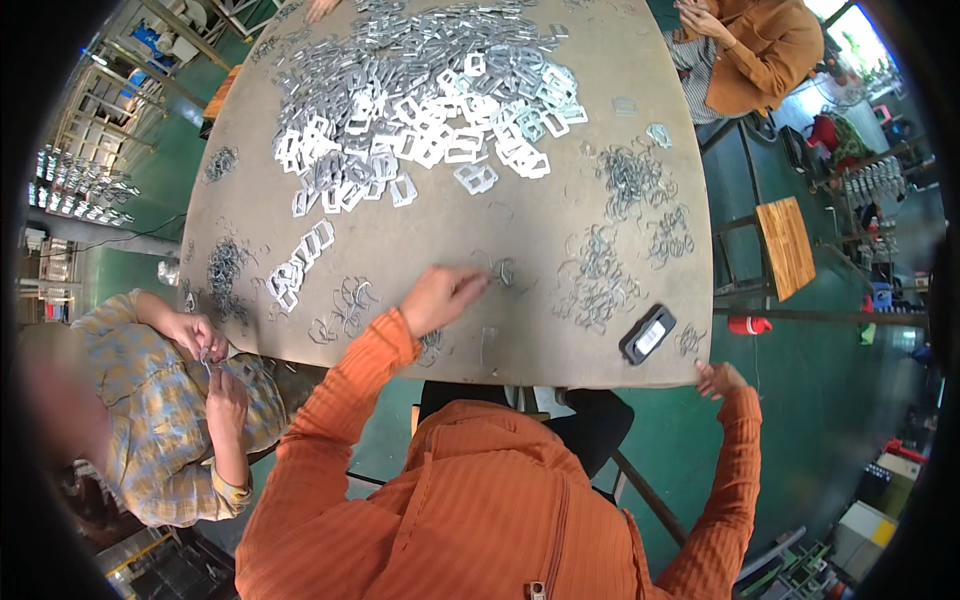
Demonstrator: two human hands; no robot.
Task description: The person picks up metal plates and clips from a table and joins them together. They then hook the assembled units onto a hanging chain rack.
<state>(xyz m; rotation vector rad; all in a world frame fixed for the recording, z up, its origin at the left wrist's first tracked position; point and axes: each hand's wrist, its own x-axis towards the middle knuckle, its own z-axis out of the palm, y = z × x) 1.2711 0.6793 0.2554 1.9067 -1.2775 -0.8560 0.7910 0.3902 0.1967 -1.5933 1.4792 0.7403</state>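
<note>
My left hand [442, 298] reaches over the near middle of the table, fingers stretched to the right. Its fingertips are beside a small cluster of thin, curved dark wire pieces [503, 271]; nothing shows held in it. At the table's near right corner, my right hand [720, 380] is by the edge with its fingers apart and loosely bent. Close to it lie a few wire pieces [689, 341] and a black device with a white label [648, 335]. A larger pile of curved wires [598, 280] spreads between my hands.
A big heap of flat silver rectangular frames [430, 110] covers the table's [560, 215] far half. More wire piles [635, 180] lie around. On the left, a person in a checked shirt [170, 410] handles a small piece. Another person [765, 55] sits far right. A wooden stool [785, 248] stands right.
</note>
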